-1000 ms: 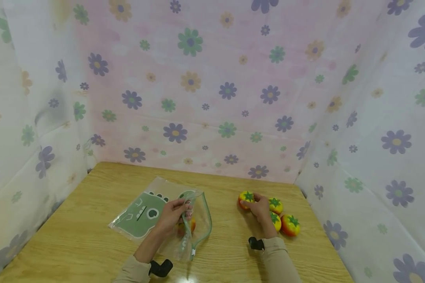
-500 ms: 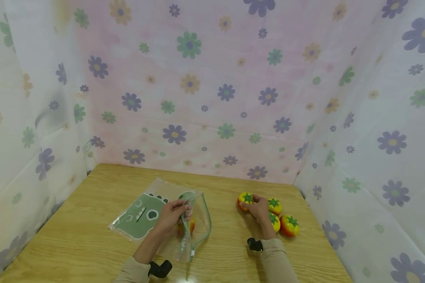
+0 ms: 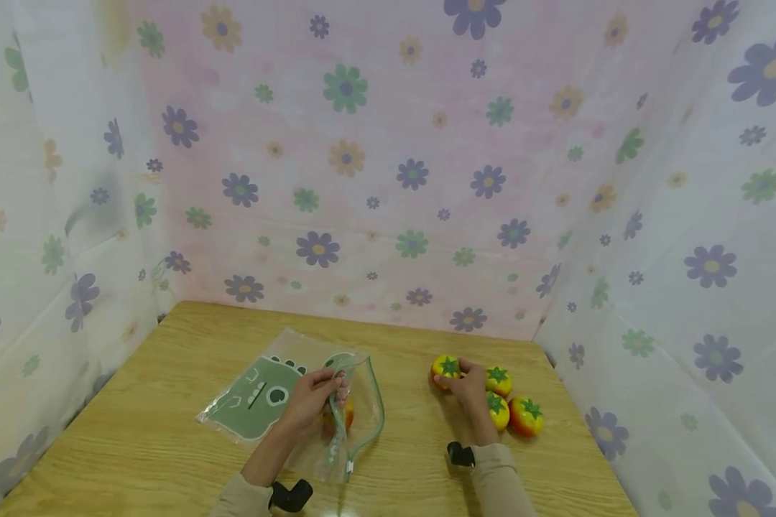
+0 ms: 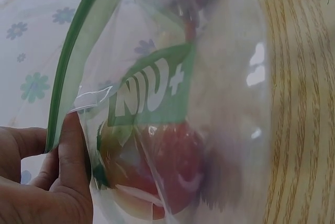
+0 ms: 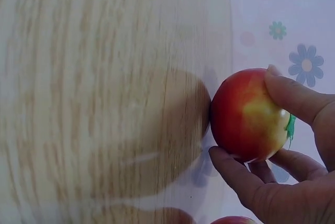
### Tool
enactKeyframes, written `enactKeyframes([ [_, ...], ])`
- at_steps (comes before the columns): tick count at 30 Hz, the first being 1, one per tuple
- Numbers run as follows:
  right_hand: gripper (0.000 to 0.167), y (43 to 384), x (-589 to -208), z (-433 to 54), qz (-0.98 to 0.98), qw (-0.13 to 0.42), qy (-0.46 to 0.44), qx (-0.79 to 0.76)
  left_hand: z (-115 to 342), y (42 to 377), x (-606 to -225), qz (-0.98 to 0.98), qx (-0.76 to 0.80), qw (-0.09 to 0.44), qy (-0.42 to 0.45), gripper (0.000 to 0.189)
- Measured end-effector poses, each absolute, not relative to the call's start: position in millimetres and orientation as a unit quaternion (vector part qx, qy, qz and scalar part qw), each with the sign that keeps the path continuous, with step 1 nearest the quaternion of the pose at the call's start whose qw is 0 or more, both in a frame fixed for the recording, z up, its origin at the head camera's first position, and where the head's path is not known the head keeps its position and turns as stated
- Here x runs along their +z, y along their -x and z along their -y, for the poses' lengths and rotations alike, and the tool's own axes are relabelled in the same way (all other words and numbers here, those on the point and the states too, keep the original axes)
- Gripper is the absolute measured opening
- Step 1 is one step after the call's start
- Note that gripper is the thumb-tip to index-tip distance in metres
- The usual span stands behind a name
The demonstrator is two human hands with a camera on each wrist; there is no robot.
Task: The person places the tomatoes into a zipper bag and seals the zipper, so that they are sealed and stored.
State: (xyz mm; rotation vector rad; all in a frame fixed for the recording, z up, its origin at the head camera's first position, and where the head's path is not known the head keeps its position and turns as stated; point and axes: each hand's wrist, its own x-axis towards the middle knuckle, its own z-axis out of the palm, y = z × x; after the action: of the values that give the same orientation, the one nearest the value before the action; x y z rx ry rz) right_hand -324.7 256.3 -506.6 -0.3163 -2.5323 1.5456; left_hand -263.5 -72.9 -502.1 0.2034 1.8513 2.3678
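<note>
Bag [image 4: 152, 90]: pinched by left hand [image 3: 310, 397], unchanged. Fruit [image 5: 246, 116], right of bag: gripped by right hand [image 3: 468, 385], apparently unlifted; work still at grasping.

Bag [image 4: 235, 77] at the left hand [image 3: 310, 398]: clear thin plastic, smooth, glossy, with white glints and wrinkles; zip strip [image 4: 68, 62] green plastic, printed label [image 4: 152, 88] flat and smooth. Fruit in the bag [image 4: 162, 161]: smooth skin seen through film. Fruit in the right hand [image 5: 246, 116]: hard-looking, smooth, glossy, lacquer-like. Others beside that hand [image 3: 526, 416]: similar gloss. Right hand [image 3: 470, 388], below: sleeve [image 3: 501, 477] matt cloth; black wrist piece [image 3: 460, 454] matt, plastic-looking. Under both hands: wood-grain tabletop [image 3: 168, 402], smooth, low sheen. Beyond both: printed hanging [image 3: 388, 143], cloth-like, matt, creased.
</note>
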Motion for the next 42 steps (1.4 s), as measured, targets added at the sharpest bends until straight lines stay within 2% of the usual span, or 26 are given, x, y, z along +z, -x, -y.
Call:
enactKeyframes([
  [12, 0.077, 319, -511, -249, 0.842, 0.074, 0.082, 0.529, 73, 262, -507, -0.611, 0.786, 0.066, -0.063, 0.031],
  [32, 0.074, 306, -510, -247, 0.876, 0.100, 0.041, 0.471, 70, 260, -505, -0.624, 0.777, 0.062, -0.056, 0.031],
  [42, 0.076, 296, -500, -239, 0.868, 0.079, 0.035, 0.489, 71, 260, -500, -0.653, 0.754, 0.051, -0.054, 0.034],
])
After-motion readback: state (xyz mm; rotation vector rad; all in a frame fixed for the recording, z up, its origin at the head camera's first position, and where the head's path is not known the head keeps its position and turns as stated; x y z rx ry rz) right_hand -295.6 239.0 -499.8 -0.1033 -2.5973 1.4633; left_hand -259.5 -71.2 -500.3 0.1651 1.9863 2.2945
